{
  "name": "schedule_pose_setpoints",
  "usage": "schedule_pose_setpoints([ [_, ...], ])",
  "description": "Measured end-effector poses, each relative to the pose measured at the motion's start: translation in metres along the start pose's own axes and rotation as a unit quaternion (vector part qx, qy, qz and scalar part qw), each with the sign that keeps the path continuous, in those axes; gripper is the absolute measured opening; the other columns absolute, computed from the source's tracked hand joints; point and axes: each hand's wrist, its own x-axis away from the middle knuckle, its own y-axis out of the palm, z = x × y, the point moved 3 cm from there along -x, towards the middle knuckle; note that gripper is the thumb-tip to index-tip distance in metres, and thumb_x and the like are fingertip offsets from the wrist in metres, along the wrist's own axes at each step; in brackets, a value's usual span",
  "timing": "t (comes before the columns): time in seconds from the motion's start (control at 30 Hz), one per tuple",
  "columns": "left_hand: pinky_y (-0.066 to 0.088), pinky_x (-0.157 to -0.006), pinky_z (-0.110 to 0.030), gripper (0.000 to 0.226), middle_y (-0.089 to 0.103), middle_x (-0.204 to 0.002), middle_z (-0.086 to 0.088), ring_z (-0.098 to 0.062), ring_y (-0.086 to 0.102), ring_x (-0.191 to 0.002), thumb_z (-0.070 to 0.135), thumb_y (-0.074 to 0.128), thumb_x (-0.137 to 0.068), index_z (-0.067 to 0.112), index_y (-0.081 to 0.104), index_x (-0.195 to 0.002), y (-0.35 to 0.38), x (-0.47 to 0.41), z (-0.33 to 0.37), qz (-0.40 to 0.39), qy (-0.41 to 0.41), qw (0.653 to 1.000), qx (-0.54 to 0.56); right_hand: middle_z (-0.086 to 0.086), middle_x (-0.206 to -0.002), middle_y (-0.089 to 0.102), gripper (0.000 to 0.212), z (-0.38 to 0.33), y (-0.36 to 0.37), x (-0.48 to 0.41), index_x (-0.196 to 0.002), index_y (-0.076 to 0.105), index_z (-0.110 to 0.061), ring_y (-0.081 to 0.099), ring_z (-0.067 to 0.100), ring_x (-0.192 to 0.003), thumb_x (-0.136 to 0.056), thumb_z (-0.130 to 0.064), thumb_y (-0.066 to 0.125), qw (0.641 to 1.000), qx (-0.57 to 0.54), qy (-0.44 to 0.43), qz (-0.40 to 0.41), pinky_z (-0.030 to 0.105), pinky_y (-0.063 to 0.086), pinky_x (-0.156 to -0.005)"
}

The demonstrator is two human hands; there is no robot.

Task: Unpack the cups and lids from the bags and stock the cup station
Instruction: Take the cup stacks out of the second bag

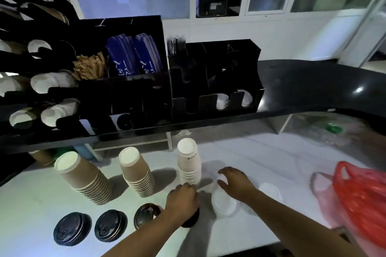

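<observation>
**Inspector:** Cup stock on the white counter (31,204)?

**Assistant:** Three upside-down stacks in a row, bases up, long axes near vertical. The large brown cup stack (83,177) is at the left and leans so its top tips left. The smaller brown cup stack (136,172) is beside it with the same lean. The white cup stack (189,161) is at the right and stands nearly upright.

**Inspector:** Lids?

**Assistant:** Three black lid piles lie flat along the near edge — left black lids (72,228), middle black lids (110,225), and the third black lids (147,215), which tilt slightly. A fourth dark pile (191,220) sits under the left hand. White lids (223,203) lie flat right of it; a further white lid (270,191) lies past the right forearm.

**Inspector:** Hands?

**Assistant:** The left hand (181,202) is palm down, fingers curled over the top of the dark pile, its fingertips at the foot of the white cup stack. Whether it grips, I cannot tell. The right hand (236,181) is spread loosely over the white lids and what looks like clear wrapping — grip likewise unclear.

**Inspector:** Station and bags?

**Assistant:** The black cup station (125,94) is on the dark shelf (313,87) above, with cups lying horizontally in its left slots, mouths facing the camera. A red bag (363,200) lies at the counter's right end.
</observation>
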Motion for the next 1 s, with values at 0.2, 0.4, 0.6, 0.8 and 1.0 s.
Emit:
schedule_pose_setpoints([
  [0.2, 0.052, -0.086, -0.035, 0.033, 0.065, -0.116, -0.001, -0.024, 0.062, -0.106, 0.041, 0.038, -0.100, 0.023, 0.062, -0.113, -0.003, -0.016, 0.093, 0.037, 0.127, 0.991, -0.023, -0.002, -0.145, 0.055, 0.044, 0.072, -0.028, 0.055, -0.139, 0.055, -0.026, 0.048, 0.021, -0.134, -0.099, -0.042, 0.049, 0.995, 0.053, 0.047, 0.077, 0.036, 0.029, -0.116],
  [0.4, 0.048, -0.091, -0.033, 0.037, 0.064, -0.123, 0.002, -0.020, 0.062, -0.108, 0.040, 0.038, -0.102, 0.025, 0.062, -0.125, 0.017, -0.015, 0.259, 0.067, 0.264, 0.961, -0.047, 0.001, -0.132, 0.064, 0.039, 0.189, -0.071, 0.164, -0.130, 0.063, -0.024, 0.057, 0.028, -0.123, -0.094, -0.036, 0.051, 0.976, 0.052, 0.119, 0.177, 0.039, 0.040, -0.107],
  [0.6, 0.050, -0.071, -0.040, 0.034, 0.065, -0.096, 0.000, -0.027, 0.063, -0.091, 0.041, 0.034, -0.094, 0.023, 0.062, -0.098, 0.070, 0.016, 0.471, 0.070, 0.454, 0.887, -0.053, -0.002, -0.100, 0.070, 0.023, 0.339, -0.106, 0.339, -0.102, 0.068, -0.025, 0.067, 0.027, -0.091, -0.083, -0.031, 0.055, 0.933, 0.065, 0.156, 0.318, 0.038, 0.053, -0.079],
  [0.8, 0.046, -0.065, -0.034, 0.006, 0.060, -0.085, 0.004, -0.020, 0.057, -0.077, 0.026, 0.059, -0.089, 0.022, 0.063, -0.091, 0.109, 0.087, 0.661, 0.118, 0.638, 0.760, 0.039, -0.006, -0.100, 0.069, 0.017, 0.451, -0.119, 0.519, -0.097, 0.068, -0.023, 0.066, 0.020, -0.091, -0.088, -0.032, 0.057, 0.880, 0.113, 0.256, 0.383, 0.035, 0.051, -0.081],
  [1.0, 0.045, -0.099, -0.035, 0.036, 0.056, -0.128, 0.004, -0.022, 0.052, -0.118, 0.042, 0.044, -0.095, 0.026, 0.054, -0.126, 0.181, 0.110, 0.763, -0.019, 0.628, 0.778, -0.020, -0.002, -0.115, 0.066, 0.033, 0.522, -0.074, 0.648, -0.110, 0.069, -0.025, 0.064, 0.024, -0.109, -0.086, -0.046, 0.061, 0.821, 0.051, 0.467, 0.324, 0.041, 0.051, -0.089],
])
